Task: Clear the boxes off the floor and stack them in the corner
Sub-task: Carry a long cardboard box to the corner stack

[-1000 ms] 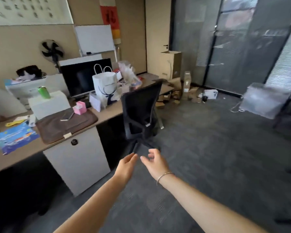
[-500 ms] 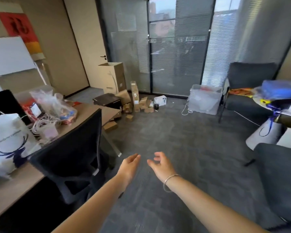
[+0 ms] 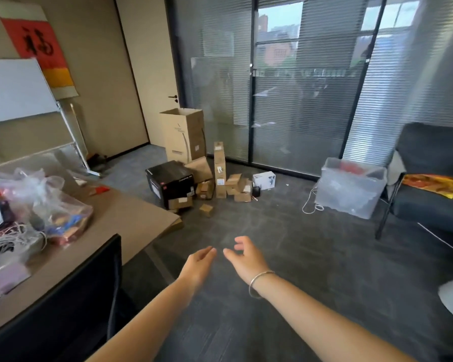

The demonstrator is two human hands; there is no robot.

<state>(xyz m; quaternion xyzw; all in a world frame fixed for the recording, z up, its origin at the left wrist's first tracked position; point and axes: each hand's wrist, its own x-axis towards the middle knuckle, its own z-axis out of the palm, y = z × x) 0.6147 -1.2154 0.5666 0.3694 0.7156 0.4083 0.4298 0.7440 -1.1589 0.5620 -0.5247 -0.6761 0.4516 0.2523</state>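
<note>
Boxes lie well ahead on the grey carpet floor (image 3: 285, 257), heaped toward the far corner by the door (image 3: 144, 74) and the glass wall (image 3: 298, 100).

Nearest, both hands reach out empty over the floor, fingers loose and apart: the left hand (image 3: 198, 265) flat, the right hand (image 3: 243, 259) slightly cupped, with a bracelet (image 3: 258, 282) on its wrist. They are close together, not touching, and blurred by motion.

At the left, a dark chair back (image 3: 63, 296) is cut off by the frame, hiding the worktop's near edge. On the worktop (image 3: 131, 218), plastic bags (image 3: 45, 202) and cables (image 3: 8, 244) sit blurred.

Farther off, a small box (image 3: 206, 210) lies alone before the heap. A black box (image 3: 170, 182) partly hides brown cartons (image 3: 237, 188); a narrow upright box (image 3: 219, 169) and tall open box (image 3: 185, 134) stand behind. Labels are unreadable.
</note>
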